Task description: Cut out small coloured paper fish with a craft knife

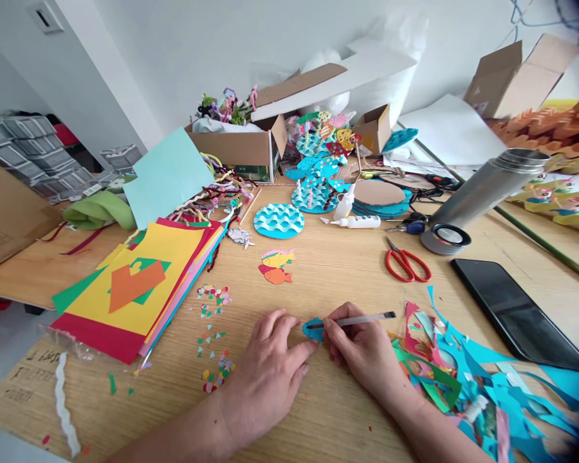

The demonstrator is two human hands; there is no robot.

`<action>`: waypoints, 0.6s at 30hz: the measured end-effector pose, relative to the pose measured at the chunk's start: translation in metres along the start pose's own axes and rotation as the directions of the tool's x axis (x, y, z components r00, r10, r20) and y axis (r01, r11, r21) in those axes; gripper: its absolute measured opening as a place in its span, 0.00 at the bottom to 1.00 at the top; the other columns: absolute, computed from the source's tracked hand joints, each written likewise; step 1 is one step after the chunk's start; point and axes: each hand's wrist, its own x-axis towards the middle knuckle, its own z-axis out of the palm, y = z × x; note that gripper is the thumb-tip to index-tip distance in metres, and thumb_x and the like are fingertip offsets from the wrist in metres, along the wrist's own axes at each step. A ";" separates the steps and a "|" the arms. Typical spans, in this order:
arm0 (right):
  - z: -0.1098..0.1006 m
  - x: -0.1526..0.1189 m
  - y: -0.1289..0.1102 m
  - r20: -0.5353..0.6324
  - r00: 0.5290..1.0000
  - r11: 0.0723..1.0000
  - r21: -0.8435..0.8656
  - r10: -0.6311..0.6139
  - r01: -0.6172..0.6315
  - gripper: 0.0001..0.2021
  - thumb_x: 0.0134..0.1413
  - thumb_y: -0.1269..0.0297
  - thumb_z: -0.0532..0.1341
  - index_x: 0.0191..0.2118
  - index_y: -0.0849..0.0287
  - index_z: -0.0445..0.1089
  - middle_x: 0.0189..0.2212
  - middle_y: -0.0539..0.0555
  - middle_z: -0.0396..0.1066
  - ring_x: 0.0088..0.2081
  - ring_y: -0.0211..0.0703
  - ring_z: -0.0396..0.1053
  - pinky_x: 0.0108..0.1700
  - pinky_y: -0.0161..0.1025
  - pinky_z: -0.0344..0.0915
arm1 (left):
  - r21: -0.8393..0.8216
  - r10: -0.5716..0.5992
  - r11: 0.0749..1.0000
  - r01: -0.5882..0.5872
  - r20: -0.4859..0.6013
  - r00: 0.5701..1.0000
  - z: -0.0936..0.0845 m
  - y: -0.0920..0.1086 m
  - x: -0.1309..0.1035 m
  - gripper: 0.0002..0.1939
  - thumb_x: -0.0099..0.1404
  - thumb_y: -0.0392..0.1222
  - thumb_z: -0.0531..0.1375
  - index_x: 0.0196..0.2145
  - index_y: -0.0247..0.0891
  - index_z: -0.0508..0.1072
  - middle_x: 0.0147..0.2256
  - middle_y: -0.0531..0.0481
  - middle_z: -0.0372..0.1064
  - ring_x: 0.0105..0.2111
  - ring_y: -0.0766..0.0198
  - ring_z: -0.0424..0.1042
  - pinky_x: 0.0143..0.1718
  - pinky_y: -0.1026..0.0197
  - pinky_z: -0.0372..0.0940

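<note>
Small blue paper cutout [312,328] lies flat on the wooden table [328,276] — left hand [265,373] pins it with spread fingertips so it won't slide, right hand [361,347] pinches a thin grey pen [361,319] over it. Red-handled scissors [405,262] sit beyond the cutout.

Pale white wall [183,45] behind; light wooden table [338,411], grey floor [0,347] at left, soft daylight

Two bare hands, left hand [265,373] and right hand [364,350]; one thin grey pen [361,319]; one small blue paper cutout [312,329]; two finished paper fish, one yellow paper fish [277,258], one orange paper fish [276,276]; one pair of red-handled scissors [405,263]; one white glue bottle [357,222]; one black phone [516,312]; one steel flask [487,188].
</note>
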 end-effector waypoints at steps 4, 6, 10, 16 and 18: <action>0.000 0.000 0.000 -0.005 1.000 1.000 0.007 -0.006 0.006 0.14 0.55 0.52 0.61 0.27 0.55 0.62 0.13 0.44 0.62 0.14 0.36 0.60 0.17 0.32 0.54 | -0.002 0.005 1.000 -0.005 0.005 1.000 0.000 0.000 0.001 0.18 0.65 0.32 0.59 0.51 0.46 0.70 0.55 0.46 0.57 0.59 0.50 0.52 0.60 0.43 0.57; 0.000 0.000 0.000 -0.002 1.000 1.000 0.004 -0.002 0.002 0.13 0.55 0.53 0.61 0.27 0.55 0.62 0.13 0.44 0.62 0.14 0.36 0.60 0.17 0.32 0.53 | -0.003 0.003 1.000 -0.003 0.005 1.000 0.000 0.000 0.001 0.18 0.65 0.32 0.59 0.51 0.46 0.70 0.54 0.46 0.57 0.59 0.51 0.52 0.60 0.43 0.57; 0.000 0.002 0.001 0.000 1.000 1.000 0.000 -0.006 0.006 0.12 0.55 0.54 0.61 0.27 0.55 0.62 0.13 0.44 0.62 0.14 0.35 0.60 0.16 0.31 0.54 | -0.005 -0.002 1.000 0.002 -0.001 1.000 -0.001 0.001 0.000 0.18 0.65 0.31 0.59 0.51 0.46 0.70 0.54 0.46 0.57 0.59 0.51 0.52 0.60 0.43 0.57; 0.000 0.000 0.003 -0.003 1.000 1.000 0.017 -0.004 0.004 0.12 0.55 0.55 0.61 0.28 0.55 0.63 0.13 0.44 0.63 0.14 0.35 0.60 0.16 0.31 0.54 | -0.008 0.003 1.000 -0.003 0.007 1.000 -0.001 0.001 0.002 0.18 0.65 0.32 0.60 0.50 0.45 0.70 0.54 0.48 0.59 0.59 0.51 0.52 0.60 0.44 0.56; 0.000 0.000 0.003 -0.007 1.000 1.000 0.016 -0.003 0.004 0.12 0.55 0.55 0.61 0.27 0.55 0.63 0.13 0.44 0.63 0.14 0.35 0.60 0.16 0.31 0.54 | -0.010 0.000 1.000 0.000 0.014 1.000 -0.002 0.001 0.002 0.18 0.65 0.32 0.60 0.51 0.46 0.70 0.54 0.48 0.60 0.59 0.51 0.52 0.60 0.44 0.56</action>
